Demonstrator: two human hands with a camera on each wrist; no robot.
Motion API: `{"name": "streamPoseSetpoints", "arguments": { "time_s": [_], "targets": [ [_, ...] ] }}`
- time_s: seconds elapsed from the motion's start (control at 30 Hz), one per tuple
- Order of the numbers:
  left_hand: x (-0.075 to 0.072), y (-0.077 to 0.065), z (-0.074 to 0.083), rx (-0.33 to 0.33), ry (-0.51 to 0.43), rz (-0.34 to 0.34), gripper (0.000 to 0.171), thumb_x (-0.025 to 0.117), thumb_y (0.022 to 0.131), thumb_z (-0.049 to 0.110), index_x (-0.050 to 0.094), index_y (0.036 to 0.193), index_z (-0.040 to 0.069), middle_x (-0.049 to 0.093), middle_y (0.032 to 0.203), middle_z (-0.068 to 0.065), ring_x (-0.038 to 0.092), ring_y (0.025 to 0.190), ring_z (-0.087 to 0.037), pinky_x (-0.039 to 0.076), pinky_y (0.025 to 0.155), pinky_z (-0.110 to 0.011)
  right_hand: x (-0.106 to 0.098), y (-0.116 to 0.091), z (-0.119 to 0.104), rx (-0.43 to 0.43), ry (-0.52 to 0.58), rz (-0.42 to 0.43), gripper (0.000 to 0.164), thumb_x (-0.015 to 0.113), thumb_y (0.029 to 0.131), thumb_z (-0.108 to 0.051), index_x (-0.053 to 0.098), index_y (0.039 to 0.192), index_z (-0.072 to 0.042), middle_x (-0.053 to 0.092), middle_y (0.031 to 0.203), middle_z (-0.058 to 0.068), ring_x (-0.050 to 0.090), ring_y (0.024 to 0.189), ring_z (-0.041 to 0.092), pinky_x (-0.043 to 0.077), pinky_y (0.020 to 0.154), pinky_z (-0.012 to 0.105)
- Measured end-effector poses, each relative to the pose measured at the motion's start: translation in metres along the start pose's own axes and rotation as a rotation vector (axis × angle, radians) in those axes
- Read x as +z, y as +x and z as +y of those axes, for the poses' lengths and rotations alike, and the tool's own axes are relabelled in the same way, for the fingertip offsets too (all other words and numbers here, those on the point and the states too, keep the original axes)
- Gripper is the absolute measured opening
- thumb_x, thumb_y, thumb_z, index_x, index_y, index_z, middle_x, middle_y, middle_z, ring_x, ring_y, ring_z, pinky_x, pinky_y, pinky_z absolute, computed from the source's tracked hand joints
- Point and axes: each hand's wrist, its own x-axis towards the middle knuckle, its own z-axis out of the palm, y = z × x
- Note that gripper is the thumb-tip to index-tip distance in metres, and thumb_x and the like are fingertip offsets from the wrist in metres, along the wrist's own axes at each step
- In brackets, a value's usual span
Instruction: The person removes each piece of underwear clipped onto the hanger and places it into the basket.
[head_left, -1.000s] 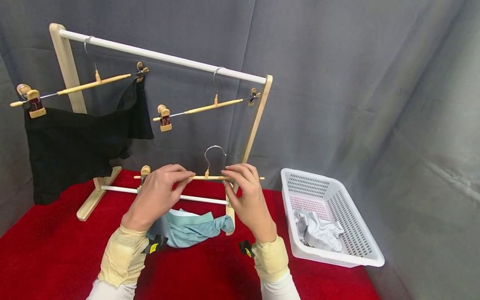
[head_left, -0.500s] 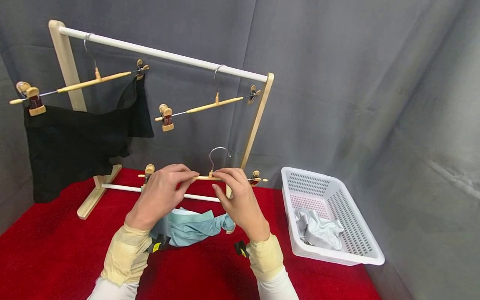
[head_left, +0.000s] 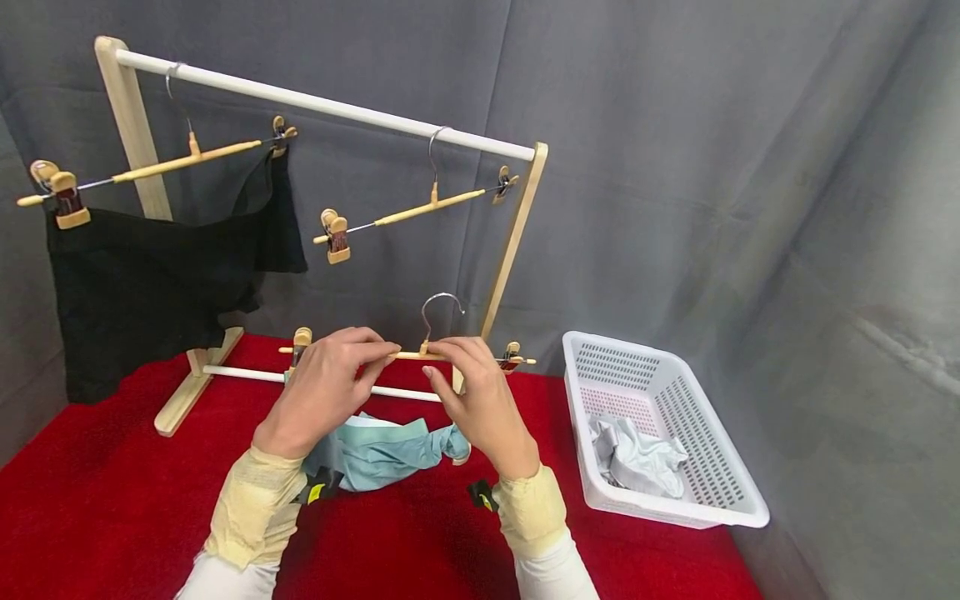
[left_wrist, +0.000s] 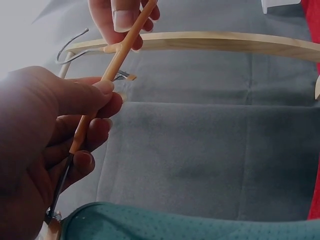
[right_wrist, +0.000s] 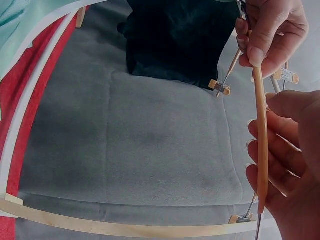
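A clip hanger (head_left: 412, 356) with a wooden bar and metal hook is held level in front of the rack. My left hand (head_left: 322, 392) pinches the bar left of the hook, thumb against fingers, as the left wrist view shows. Just right of the hook, my right hand (head_left: 483, 400) has its fingers around the bar; in the right wrist view its fingers lie behind the bar (right_wrist: 262, 145). A teal garment (head_left: 382, 458) with a waistband hangs below, its left end up near the hanger's left clip (head_left: 302, 342). The right clip (head_left: 512, 357) grips nothing visible.
Behind stands a wooden rack with a white rail (head_left: 322, 104). Black shorts (head_left: 157, 292) hang there from one clip hanger, and a bare clip hanger (head_left: 420, 213) hangs beside them. To the right, a white basket (head_left: 678, 367) holds a pale grey garment (head_left: 637, 458) on the red cloth (head_left: 390, 550).
My right hand has slid left along the bar toward the hook, and the right clip has come into view. The hanger and left hand have shifted slightly right.
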Motion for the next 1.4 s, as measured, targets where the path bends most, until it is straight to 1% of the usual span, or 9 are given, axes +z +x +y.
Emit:
{"name": "streamPoseSetpoints", "arguments": {
  "time_s": [0.23, 0.37, 0.63, 0.87, 1.1, 1.33, 1.4],
  "targets": [
    [0.002, 0.001, 0.001, 0.022, -0.011, 0.011, 0.024, 0.073, 0.075, 0.019, 0.071, 0.098, 0.015, 0.061, 0.083, 0.006, 0.048, 0.068, -0.005, 0.048, 0.060, -0.024, -0.001, 0.001, 0.000, 0.010, -0.018, 0.012, 0.028, 0.061, 0.086, -0.026, 0.061, 0.111, -0.014, 0.059, 0.107, -0.005, 0.048, 0.100, 0.006, 0.044, 0.086, 0.023],
    [0.004, 0.002, 0.002, 0.028, -0.016, 0.014, 0.023, 0.074, 0.075, 0.019, 0.071, 0.097, 0.015, 0.061, 0.082, 0.006, 0.047, 0.067, -0.005, 0.047, 0.059, -0.023, -0.001, 0.001, 0.000, 0.013, -0.011, 0.023, 0.025, 0.061, 0.087, -0.026, 0.061, 0.109, -0.014, 0.060, 0.105, -0.006, 0.049, 0.098, 0.005, 0.044, 0.085, 0.023],
    [0.007, 0.002, 0.006, 0.054, -0.021, 0.018, 0.024, 0.074, 0.074, 0.019, 0.071, 0.097, 0.014, 0.062, 0.083, 0.005, 0.050, 0.070, -0.006, 0.050, 0.062, -0.024, -0.002, -0.002, 0.001, 0.043, -0.008, 0.029, 0.021, 0.060, 0.087, -0.029, 0.062, 0.103, -0.014, 0.061, 0.097, -0.005, 0.050, 0.092, 0.007, 0.045, 0.079, 0.023],
    [0.008, 0.003, 0.009, 0.045, -0.018, -0.004, 0.024, 0.075, 0.073, 0.019, 0.071, 0.097, 0.015, 0.063, 0.083, 0.006, 0.051, 0.069, -0.005, 0.049, 0.063, -0.023, -0.005, -0.001, 0.001, 0.051, 0.001, 0.002, 0.019, 0.059, 0.088, -0.028, 0.061, 0.101, -0.013, 0.059, 0.095, -0.005, 0.050, 0.092, 0.007, 0.045, 0.080, 0.021],
    [0.009, 0.001, 0.009, 0.029, -0.013, -0.028, 0.025, 0.075, 0.073, 0.020, 0.071, 0.097, 0.016, 0.064, 0.084, 0.006, 0.052, 0.070, -0.005, 0.050, 0.065, -0.025, -0.005, -0.002, 0.001, 0.045, -0.009, -0.015, 0.016, 0.062, 0.086, -0.021, 0.059, 0.099, -0.013, 0.058, 0.093, -0.005, 0.050, 0.090, 0.008, 0.045, 0.079, 0.022],
    [0.009, 0.001, 0.011, 0.043, -0.001, -0.027, 0.026, 0.076, 0.072, 0.020, 0.070, 0.097, 0.015, 0.063, 0.086, 0.005, 0.054, 0.070, -0.007, 0.050, 0.064, -0.025, -0.005, -0.002, 0.004, 0.043, -0.019, -0.032, 0.015, 0.060, 0.087, -0.024, 0.059, 0.098, -0.013, 0.057, 0.091, -0.005, 0.049, 0.089, 0.007, 0.044, 0.078, 0.022],
    [0.010, 0.001, 0.012, 0.045, 0.001, -0.031, 0.027, 0.075, 0.072, 0.019, 0.070, 0.098, 0.015, 0.063, 0.089, 0.004, 0.054, 0.073, -0.008, 0.051, 0.066, -0.026, -0.006, -0.002, 0.005, 0.048, -0.020, -0.037, 0.014, 0.060, 0.087, -0.023, 0.059, 0.097, -0.014, 0.057, 0.091, -0.006, 0.049, 0.089, 0.007, 0.044, 0.078, 0.023]
  ]
}}
